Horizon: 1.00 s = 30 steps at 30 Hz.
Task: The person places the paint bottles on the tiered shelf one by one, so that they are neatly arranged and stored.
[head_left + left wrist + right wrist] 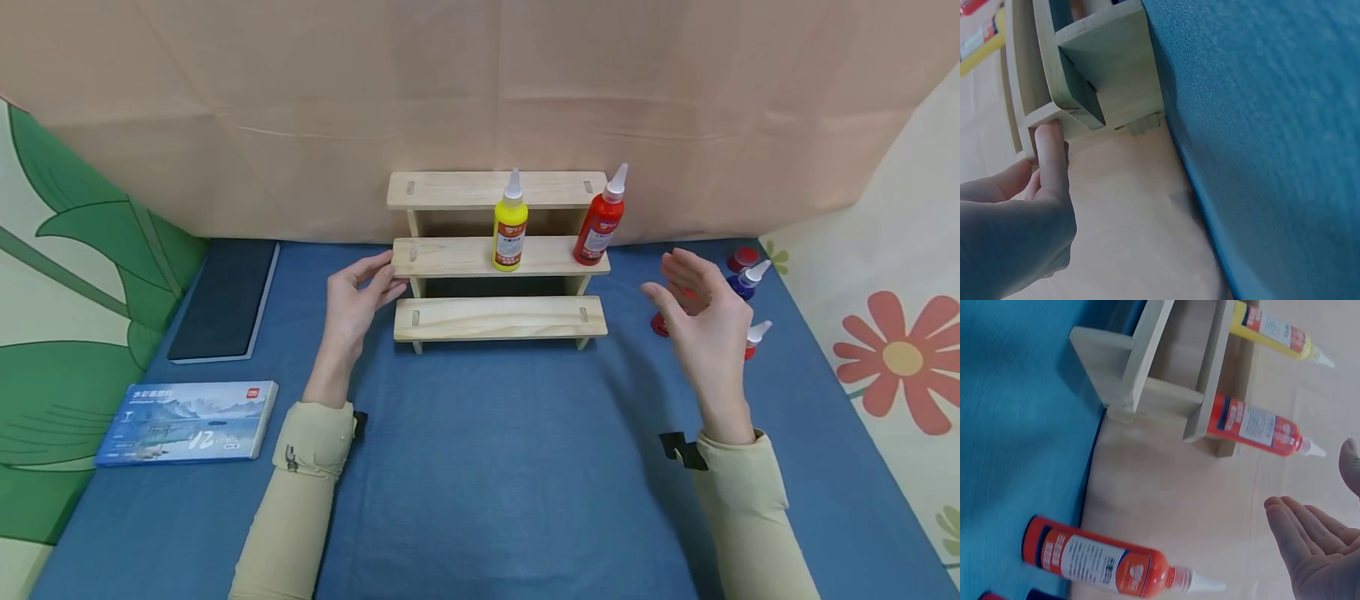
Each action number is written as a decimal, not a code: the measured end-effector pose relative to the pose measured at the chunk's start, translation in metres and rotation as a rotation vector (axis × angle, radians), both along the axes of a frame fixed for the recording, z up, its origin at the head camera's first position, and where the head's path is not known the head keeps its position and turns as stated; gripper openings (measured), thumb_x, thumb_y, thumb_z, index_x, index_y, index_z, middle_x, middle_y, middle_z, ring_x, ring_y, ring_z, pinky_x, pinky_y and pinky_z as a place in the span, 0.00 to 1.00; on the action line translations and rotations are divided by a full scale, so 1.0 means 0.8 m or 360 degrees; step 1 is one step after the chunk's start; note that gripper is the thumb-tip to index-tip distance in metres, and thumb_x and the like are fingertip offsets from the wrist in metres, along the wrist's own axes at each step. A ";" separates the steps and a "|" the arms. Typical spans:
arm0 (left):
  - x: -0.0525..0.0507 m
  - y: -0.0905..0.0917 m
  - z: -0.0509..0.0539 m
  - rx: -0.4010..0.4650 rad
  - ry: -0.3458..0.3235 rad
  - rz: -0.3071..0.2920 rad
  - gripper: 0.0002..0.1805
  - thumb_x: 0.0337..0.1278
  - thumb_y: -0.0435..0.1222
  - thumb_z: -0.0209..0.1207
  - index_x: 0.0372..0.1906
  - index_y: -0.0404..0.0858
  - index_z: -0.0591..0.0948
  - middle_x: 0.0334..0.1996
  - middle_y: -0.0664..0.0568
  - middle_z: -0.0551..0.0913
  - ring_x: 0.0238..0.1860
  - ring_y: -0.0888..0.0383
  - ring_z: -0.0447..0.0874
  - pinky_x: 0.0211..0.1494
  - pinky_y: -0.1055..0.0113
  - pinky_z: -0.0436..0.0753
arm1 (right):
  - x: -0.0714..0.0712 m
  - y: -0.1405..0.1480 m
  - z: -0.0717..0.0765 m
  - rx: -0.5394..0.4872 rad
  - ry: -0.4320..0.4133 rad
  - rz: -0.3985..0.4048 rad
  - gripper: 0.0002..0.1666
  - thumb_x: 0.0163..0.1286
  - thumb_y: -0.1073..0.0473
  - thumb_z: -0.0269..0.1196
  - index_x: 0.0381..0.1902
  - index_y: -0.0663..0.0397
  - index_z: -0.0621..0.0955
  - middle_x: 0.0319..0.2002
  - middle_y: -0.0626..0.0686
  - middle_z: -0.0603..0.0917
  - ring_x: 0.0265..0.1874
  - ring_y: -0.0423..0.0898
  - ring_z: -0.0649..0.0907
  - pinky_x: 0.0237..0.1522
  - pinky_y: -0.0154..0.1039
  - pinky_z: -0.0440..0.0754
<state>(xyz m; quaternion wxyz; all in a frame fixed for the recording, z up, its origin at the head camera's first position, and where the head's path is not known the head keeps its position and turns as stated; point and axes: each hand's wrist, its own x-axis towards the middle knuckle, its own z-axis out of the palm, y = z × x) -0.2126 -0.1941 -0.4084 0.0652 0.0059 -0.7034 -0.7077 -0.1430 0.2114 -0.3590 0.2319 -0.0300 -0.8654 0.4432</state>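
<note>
A three-tier wooden stand [501,318] rises at the back of the table. My left hand [358,302] pinches the left end of its middle shelf; the left wrist view shows the thumb and a finger [1052,153] at that end. On the middle shelf stand a yellow paint bottle [510,235] and, by the right end, a red paint bottle [599,225], both with white nozzles. To the right, my right hand [705,321] is raised with nothing in it. Another red paint bottle [1094,559] stands upright near it, mostly hidden by the hand in the head view.
More bottles stand at the right edge, including a blue one [742,285] and a red one [753,337], partly covered by my hand. At left lie a dark notebook [225,300] and a blue paint box [187,422]. A beige cloth [300,125] hangs behind.
</note>
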 end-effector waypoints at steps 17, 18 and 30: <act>0.001 0.001 0.001 -0.0001 -0.0012 0.0002 0.20 0.82 0.28 0.56 0.71 0.25 0.77 0.54 0.38 0.79 0.44 0.61 0.91 0.59 0.66 0.89 | 0.024 0.036 0.000 0.0032 0.0029 -0.0163 0.33 0.71 0.52 0.76 0.72 0.45 0.82 0.63 0.48 0.87 0.58 0.42 0.87 0.61 0.28 0.85; 0.001 0.001 0.001 -0.0004 -0.0010 0.0000 0.20 0.82 0.28 0.56 0.70 0.25 0.78 0.54 0.38 0.79 0.44 0.61 0.91 0.59 0.66 0.89 | 0.025 0.037 0.000 0.0031 0.0024 -0.0176 0.33 0.71 0.52 0.76 0.72 0.44 0.82 0.63 0.48 0.86 0.58 0.41 0.86 0.61 0.28 0.85; 0.002 0.000 0.002 0.0001 -0.0016 0.0002 0.21 0.81 0.28 0.57 0.71 0.25 0.78 0.54 0.38 0.79 0.49 0.52 0.91 0.59 0.67 0.89 | 0.035 0.053 0.002 0.0023 -0.0060 -0.0294 0.34 0.73 0.52 0.74 0.74 0.41 0.80 0.67 0.48 0.84 0.63 0.44 0.84 0.64 0.32 0.84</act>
